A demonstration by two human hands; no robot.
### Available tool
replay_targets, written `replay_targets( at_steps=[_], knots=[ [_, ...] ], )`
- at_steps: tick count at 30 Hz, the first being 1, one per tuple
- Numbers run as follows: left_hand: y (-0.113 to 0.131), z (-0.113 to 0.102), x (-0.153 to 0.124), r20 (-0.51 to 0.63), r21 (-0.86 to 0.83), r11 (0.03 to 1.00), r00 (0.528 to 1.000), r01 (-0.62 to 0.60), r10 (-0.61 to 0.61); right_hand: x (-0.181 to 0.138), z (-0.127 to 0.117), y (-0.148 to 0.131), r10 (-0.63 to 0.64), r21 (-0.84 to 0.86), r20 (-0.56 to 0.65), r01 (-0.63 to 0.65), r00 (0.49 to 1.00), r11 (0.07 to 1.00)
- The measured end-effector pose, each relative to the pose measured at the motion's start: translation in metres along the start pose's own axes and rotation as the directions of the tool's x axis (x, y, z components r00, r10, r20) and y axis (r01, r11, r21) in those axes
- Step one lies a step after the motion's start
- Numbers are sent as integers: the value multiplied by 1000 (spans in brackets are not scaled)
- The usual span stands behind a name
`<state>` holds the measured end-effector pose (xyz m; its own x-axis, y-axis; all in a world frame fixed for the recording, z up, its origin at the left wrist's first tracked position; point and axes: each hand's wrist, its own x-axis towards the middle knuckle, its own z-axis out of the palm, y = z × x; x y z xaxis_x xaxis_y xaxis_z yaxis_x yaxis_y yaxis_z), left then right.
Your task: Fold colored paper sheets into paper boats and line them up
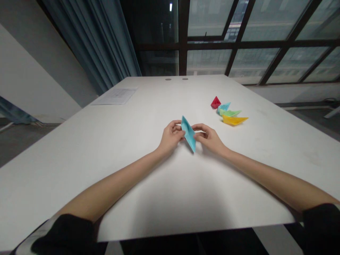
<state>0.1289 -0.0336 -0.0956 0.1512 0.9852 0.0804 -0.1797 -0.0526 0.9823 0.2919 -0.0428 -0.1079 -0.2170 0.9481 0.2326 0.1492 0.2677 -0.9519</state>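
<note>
Between my two hands is a light blue folded paper boat [189, 135], tilted, with one point up and away and the other down toward me. My left hand [172, 135] pinches its left side, thumb on the near face and fingers behind. On the other side my right hand [208, 137] grips the edge between thumb and fingers. Both forearms reach in over the white table. Parts of the fingers behind the paper are hidden.
To the right lie folded paper boats: a red one [216, 102], a blue one [224, 107], a green one [230, 113] and a yellow one [234, 120]. A printed sheet [115, 96] rests at the table's [92, 141] far left. Windows and a blue curtain [98, 39] stand beyond.
</note>
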Motion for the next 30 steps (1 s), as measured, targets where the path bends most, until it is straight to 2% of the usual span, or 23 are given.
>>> replay_targets(
  at_steps=[3,9,15,18,24,30],
  knots=[
    [-6,0,0,-24,146,988,999,-43,47,-3,1,-3,-69,-140,-36,63,997,988],
    [-14,1,-2,73,322,932,986,-166,150,-9,8,-9,-298,-391,41,290,954,874],
    [-4,2,-8,116,475,837,962,-272,247,-1,1,-7,-318,-523,-49,247,947,816],
    [-3,-1,-7,106,525,802,957,-285,271,2,-3,-7,-324,-538,-71,237,943,809],
    [-8,1,-4,76,506,825,966,-252,249,0,1,-8,-300,-515,-52,232,953,825],
    [-8,0,-3,68,510,821,964,-255,257,1,-2,-9,-317,-560,-65,228,946,797]
  ],
)
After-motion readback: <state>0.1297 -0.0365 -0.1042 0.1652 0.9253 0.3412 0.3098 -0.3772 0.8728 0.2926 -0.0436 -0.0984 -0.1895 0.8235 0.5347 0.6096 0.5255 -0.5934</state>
